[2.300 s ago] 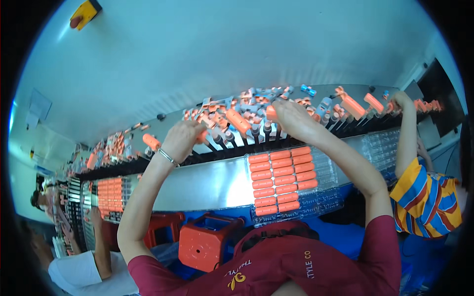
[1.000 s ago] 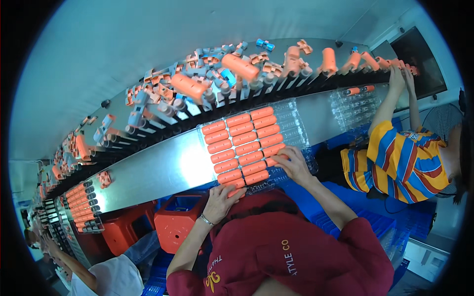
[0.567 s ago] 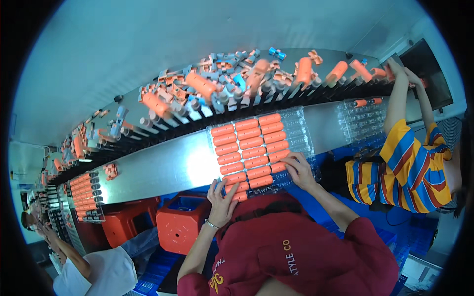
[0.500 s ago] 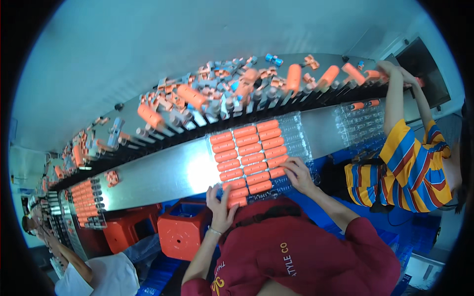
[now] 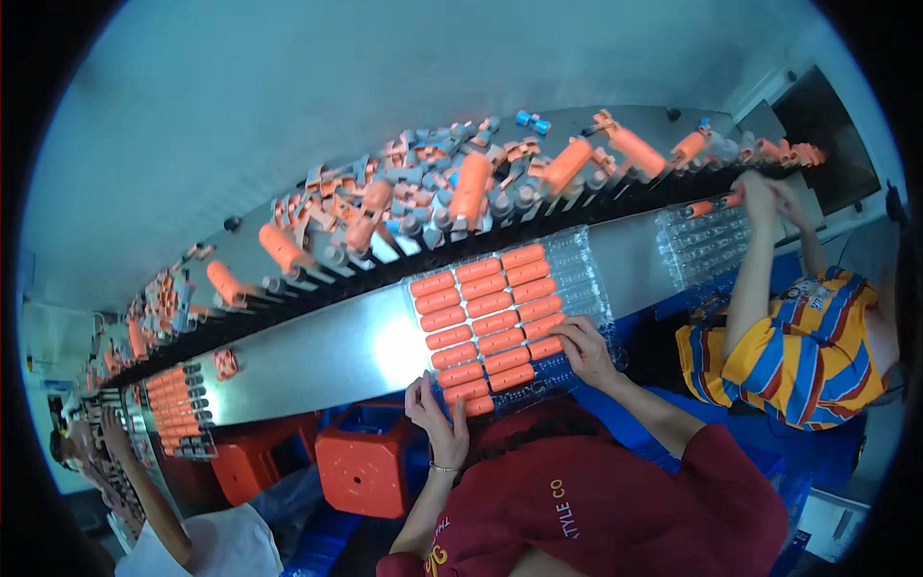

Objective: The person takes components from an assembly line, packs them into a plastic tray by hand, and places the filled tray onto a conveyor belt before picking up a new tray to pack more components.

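In front of me a clear plastic tray [image 5: 577, 264] lies on the metal bench. Smooth orange cylinders [image 5: 496, 324] sit in it in three columns, and its right-hand slots hold none. My left hand [image 5: 439, 423] is at the tray's near left corner, thumb and fingers spread, with the thumb by the lowest cylinder [image 5: 471, 406]. On the right of the filled columns, the fingers of my right hand [image 5: 588, 351] are closed at the end of an orange cylinder [image 5: 543, 348] lying in the tray. My right fingertips are partly hidden.
Beyond the bench [image 5: 308, 346] runs a line of upright pegs, some bearing orange shells [image 5: 469, 190]. Behind it is a heap of orange and grey parts [image 5: 404, 159]. Red stools [image 5: 361, 471] stand at left. Co-workers sit at both sides; a second tray [image 5: 707, 245] is at right.
The shells on the pegs have shifted along the line. My left hand appears slightly lower and further right. The co-worker's hands at right have come down from the pegs toward their tray.
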The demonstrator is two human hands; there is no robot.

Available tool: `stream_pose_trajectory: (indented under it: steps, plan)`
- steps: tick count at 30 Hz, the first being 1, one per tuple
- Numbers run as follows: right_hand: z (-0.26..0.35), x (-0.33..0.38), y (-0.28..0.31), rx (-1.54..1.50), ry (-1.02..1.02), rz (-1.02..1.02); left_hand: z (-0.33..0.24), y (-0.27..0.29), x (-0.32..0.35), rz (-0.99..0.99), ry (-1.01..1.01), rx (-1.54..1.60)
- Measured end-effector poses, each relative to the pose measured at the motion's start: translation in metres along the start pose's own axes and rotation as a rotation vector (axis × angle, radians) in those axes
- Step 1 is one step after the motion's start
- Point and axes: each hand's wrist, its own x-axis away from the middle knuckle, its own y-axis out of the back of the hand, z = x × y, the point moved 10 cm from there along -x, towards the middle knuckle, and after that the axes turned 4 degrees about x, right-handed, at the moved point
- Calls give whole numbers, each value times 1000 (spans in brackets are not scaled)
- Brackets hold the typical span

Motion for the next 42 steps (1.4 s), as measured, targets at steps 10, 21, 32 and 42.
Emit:
stream_pose_trajectory:
  steps: [10, 21, 32, 42]
  plan:
    - [25, 42, 14, 32, -65, -38, -152, 101, -209, 271, -201, -27]
    - [35, 37, -9, 99, -16, -84, -95, 157, -216, 172, -449, -530]
    - [-9, 22, 9, -90, -30, -96, -91, -20, 2, 421, -523, -99]
    - [-18, 28, 28, -109, 49, -119, -79, -119, 67, 458, -592, -511]
